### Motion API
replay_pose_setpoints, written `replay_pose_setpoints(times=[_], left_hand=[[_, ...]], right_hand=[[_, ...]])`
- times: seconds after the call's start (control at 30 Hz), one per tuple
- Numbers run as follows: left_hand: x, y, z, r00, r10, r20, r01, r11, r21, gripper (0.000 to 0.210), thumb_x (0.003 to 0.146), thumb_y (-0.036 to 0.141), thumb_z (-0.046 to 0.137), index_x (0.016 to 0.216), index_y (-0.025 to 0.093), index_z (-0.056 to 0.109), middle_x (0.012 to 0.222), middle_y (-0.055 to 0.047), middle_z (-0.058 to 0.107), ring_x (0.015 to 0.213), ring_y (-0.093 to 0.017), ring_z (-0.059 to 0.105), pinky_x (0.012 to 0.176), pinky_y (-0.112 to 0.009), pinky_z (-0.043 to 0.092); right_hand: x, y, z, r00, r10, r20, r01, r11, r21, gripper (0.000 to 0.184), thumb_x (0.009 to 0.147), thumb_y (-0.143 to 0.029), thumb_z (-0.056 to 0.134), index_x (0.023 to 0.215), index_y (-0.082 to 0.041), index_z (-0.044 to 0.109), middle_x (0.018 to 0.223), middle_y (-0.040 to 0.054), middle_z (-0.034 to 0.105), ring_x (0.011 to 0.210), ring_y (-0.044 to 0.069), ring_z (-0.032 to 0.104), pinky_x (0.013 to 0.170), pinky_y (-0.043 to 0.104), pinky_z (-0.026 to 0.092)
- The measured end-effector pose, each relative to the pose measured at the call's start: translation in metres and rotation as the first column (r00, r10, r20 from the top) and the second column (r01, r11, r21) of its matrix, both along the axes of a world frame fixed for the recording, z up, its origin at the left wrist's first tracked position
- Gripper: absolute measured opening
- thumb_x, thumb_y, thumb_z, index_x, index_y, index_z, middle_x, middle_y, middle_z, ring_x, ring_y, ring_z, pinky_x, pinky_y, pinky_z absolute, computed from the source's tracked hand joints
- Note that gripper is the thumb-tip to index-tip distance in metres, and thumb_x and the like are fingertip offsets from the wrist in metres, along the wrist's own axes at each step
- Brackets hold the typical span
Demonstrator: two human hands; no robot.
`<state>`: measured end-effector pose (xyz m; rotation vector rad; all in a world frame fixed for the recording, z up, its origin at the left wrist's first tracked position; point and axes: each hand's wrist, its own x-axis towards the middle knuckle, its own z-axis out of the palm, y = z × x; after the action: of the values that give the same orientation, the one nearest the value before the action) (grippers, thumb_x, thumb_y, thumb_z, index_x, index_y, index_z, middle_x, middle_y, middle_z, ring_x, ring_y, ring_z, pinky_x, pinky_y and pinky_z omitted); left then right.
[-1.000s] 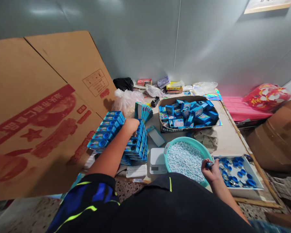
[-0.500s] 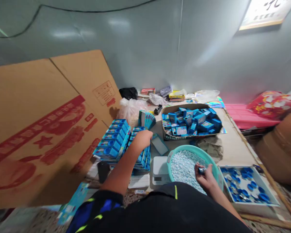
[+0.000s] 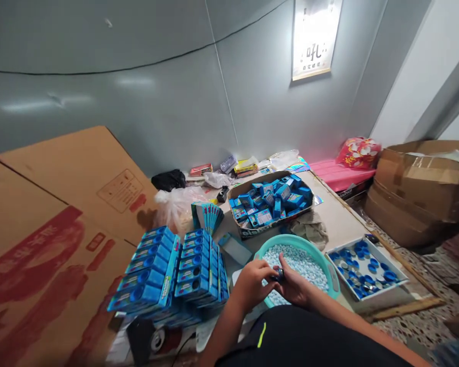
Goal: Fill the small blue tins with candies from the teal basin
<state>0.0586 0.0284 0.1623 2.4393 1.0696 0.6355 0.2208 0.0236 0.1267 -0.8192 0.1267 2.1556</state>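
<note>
Left hand (image 3: 248, 286), right hand (image 3: 292, 286) made two. Blue-box blocks (image 3: 149, 270) numbered two. Teal basin (image 3: 290, 238), white tray (image 3: 386, 290), box-filled carton (image 3: 256, 231), wall scroll (image 3: 316, 38) came singly. Blue caps (image 3: 390, 276) (too jumbled for tally) numbered many.

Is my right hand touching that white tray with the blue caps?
Apart. The head view shows your right hand over the teal basin, with pellets and the basin's rim visible between it and the white tray.

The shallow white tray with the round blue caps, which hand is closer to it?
Right. The right hand is over the round turquoise basin beside the white tray; the left hand is over the basin's left side, farther from the tray.
</note>
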Motion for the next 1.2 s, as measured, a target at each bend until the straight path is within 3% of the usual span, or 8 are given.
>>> replay_pose_setpoints(times=[0.13,0.37,0.57,0.73,0.87,1.0,1.2], left_hand=[[0.006,-0.009,-0.003,0.999,0.008,-0.04,-0.007,1.0,0.024,0.018,0.079,0.014,0.079,0.095,0.022,0.074,0.098,-0.005,0.074,0.092,-0.021,0.066,0.08,-0.034,0.05],[0.013,-0.017,-0.004,0.986,-0.055,-0.157,0.061,0.998,0.034,0.002,0.089,0.018,0.071,0.09,0.02,0.07,0.095,-0.004,0.074,0.088,-0.02,0.064,0.08,-0.034,0.046],[0.015,-0.021,-0.004,0.99,-0.043,-0.132,0.033,0.997,-0.074,0.028,0.078,0.004,0.068,0.101,0.021,0.071,0.096,-0.004,0.071,0.09,-0.021,0.063,0.081,-0.034,0.046],[0.012,-0.025,0.005,0.997,0.079,0.007,-0.078,0.992,-0.098,0.023,0.078,0.005,0.061,0.096,0.019,0.069,0.093,-0.005,0.068,0.091,-0.02,0.063,0.083,-0.033,0.048],[-0.012,-0.02,0.024,0.967,0.247,0.06,-0.245,0.969,-0.032,0.021,0.088,0.012,0.055,0.102,0.019,0.069,0.096,-0.006,0.067,0.095,-0.021,0.063,0.087,-0.034,0.05],[-0.061,-0.006,0.05,0.868,0.496,0.037,-0.497,0.864,0.074,0.021,0.091,0.018,0.053,0.103,0.02,0.07,0.099,-0.007,0.068,0.097,-0.022,0.064,0.09,-0.035,0.05],[-0.133,0.006,0.067,0.552,0.823,-0.135,-0.826,0.562,0.046,0.016,0.088,0.03,0.061,0.095,0.02,0.071,0.101,-0.007,0.071,0.092,-0.023,0.066,0.081,-0.033,0.049]], right_hand=[[0.004,-0.004,0.003,0.997,0.02,0.07,-0.014,0.996,-0.09,0.045,0.107,-0.05,0.046,0.076,-0.019,0.048,0.054,-0.004,0.052,0.042,0.01,0.054,0.04,0.016,0.047],[0.013,-0.007,-0.016,0.993,0.069,-0.091,-0.086,0.977,-0.194,0.047,0.108,-0.051,0.045,0.073,-0.019,0.048,0.052,-0.0041,0.051,0.041,0.01,0.052,0.042,0.018,0.048],[0.016,-0.012,-0.016,0.994,0.067,-0.088,-0.083,0.979,-0.186,0.046,0.109,-0.049,0.043,0.076,-0.019,0.051,0.058,-0.0005,0.058,0.049,0.015,0.061,0.051,0.025,0.055],[0.018,-0.015,-0.004,0.996,0.039,-0.081,-0.052,0.983,-0.175,0.041,0.111,-0.039,0.04,0.078,-0.017,0.055,0.065,0.0041,0.066,0.06,0.017,0.068,0.06,0.027,0.06],[0.018,-0.017,0.0,0.998,0.005,-0.056,-0.016,0.98,-0.199,0.041,0.11,-0.035,0.043,0.077,-0.016,0.057,0.071,0.01,0.069,0.078,0.021,0.075,0.077,0.035,0.064],[0.02,-0.021,-0.002,0.998,0.028,-0.059,-0.039,0.978,-0.207,0.041,0.11,-0.033,0.043,0.077,-0.014,0.059,0.072,0.0103,0.069,0.081,0.021,0.075,0.081,0.034,0.064],[0.022,-0.028,-0.006,0.999,0.018,-0.034,-0.025,0.975,-0.222,0.042,0.109,-0.03,0.043,0.074,-0.014,0.061,0.074,0.0095,0.07,0.083,0.021,0.075,0.08,0.034,0.065]])
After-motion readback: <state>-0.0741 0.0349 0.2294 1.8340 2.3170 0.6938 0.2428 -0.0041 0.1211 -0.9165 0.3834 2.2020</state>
